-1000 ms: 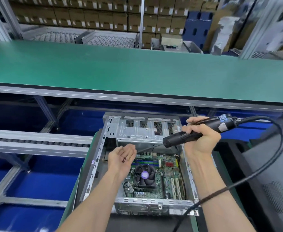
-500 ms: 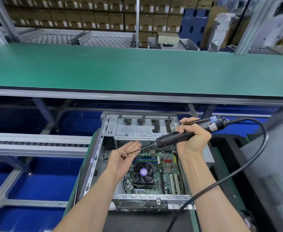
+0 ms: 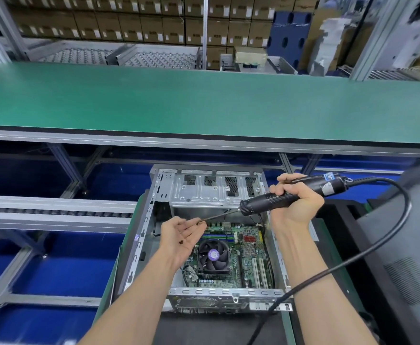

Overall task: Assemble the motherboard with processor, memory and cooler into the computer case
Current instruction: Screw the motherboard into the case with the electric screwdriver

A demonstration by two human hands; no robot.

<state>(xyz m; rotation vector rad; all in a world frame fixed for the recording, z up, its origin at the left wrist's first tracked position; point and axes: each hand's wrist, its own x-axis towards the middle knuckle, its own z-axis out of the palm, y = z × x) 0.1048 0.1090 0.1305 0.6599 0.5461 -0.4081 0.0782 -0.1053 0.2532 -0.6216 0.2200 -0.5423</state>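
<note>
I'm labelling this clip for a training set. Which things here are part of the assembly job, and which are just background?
In use: computer case, motherboard, cooler fan, electric screwdriver in right hand, screws in left hand.

Background: green conveyor belt, cardboard boxes, roller racks.

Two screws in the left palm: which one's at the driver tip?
The upper screw, near the fingers of the left hand, meets the screwdriver bit. The other screw lies lower, mid-palm, apart from the bit.
</note>
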